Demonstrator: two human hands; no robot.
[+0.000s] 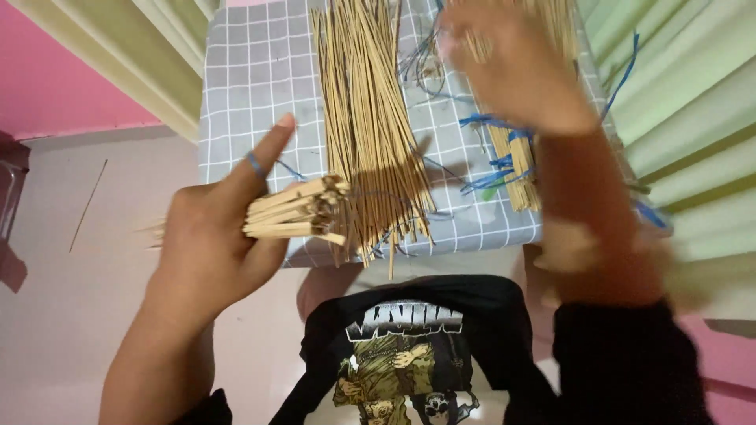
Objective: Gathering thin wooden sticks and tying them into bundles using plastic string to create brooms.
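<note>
My left hand [213, 236] grips a short bundle of thin bamboo sticks [295, 211], with the index finger stretched out and a blue band around it. A large loose pile of long bamboo sticks [368, 118] lies on a grey checked cloth [252, 71] in front of me. My right hand [520, 67] is raised and blurred above the far right of the cloth, over a tied bundle of sticks [516, 169] with blue string; whether it holds anything cannot be made out.
Blue strings [488, 122] lie scattered on the cloth. Pale green pleated fabric [693, 102] hangs at right and upper left. A pink wall [55, 71] stands at left above a pale floor [79, 315] with one stray stick [88, 205].
</note>
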